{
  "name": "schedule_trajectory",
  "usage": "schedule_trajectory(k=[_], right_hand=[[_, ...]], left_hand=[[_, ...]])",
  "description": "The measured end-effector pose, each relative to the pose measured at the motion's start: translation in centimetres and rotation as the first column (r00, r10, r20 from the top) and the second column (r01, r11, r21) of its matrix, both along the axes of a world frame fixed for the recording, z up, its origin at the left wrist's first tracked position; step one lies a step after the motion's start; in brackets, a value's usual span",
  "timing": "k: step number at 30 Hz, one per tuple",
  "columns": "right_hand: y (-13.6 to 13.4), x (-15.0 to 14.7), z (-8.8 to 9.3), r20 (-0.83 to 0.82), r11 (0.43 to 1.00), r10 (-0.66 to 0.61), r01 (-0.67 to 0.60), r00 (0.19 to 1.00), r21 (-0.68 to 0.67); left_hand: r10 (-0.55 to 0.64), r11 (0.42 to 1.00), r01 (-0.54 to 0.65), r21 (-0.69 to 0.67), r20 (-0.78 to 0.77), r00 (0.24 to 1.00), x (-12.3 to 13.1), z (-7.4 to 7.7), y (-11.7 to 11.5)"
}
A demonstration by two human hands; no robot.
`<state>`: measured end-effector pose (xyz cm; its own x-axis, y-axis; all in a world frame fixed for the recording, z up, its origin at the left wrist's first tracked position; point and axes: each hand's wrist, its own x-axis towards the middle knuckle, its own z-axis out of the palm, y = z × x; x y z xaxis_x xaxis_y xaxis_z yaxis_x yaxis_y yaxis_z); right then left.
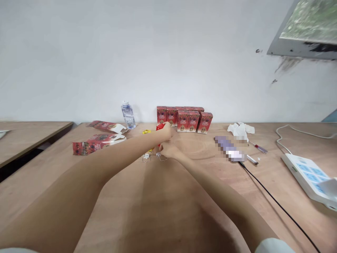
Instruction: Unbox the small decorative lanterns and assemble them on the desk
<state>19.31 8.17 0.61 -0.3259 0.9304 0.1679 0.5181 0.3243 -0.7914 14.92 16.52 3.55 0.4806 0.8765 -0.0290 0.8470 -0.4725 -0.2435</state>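
My left hand [166, 131] reaches out over the table with its fingers closed on a small shiny red object [160, 126]; its kind is hard to tell, as the hand covers much of it. Just nearer to me, my right hand [170, 150] is closed in a pinch at the lower end of the red object. Beside them on the left lies a gold, flower-like piece [146, 132]. Thin looped wires with small white parts [146, 156] rest on the table below the hands. Behind the hands stand several red printed boxes [182, 121].
Flattened red cartons [98, 142] and a water bottle [128, 115] are on the left. To the right lie a purple phone [225, 144] with a black cable, crumpled white tissue [240, 131], a screwdriver [260, 148] and a white power strip [308, 177].
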Motion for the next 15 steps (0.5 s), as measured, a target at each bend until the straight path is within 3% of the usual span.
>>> schedule_trajectory(k=[8, 15], right_hand=[[-2.2, 2.1, 1.1, 0.38, 0.991, -0.122, 0.093, 0.917, 0.095], [-4.3, 3.0, 0.9, 0.586, 0.99, -0.135, 0.079, 0.799, 0.12]], left_hand=[[-0.038, 0.993, 0.019, -0.119, -0.158, 0.987, 0.6, 1.4, -0.4], [-0.03, 0.995, 0.005, -0.098, -0.255, 0.966, 0.6, 1.4, -0.9]])
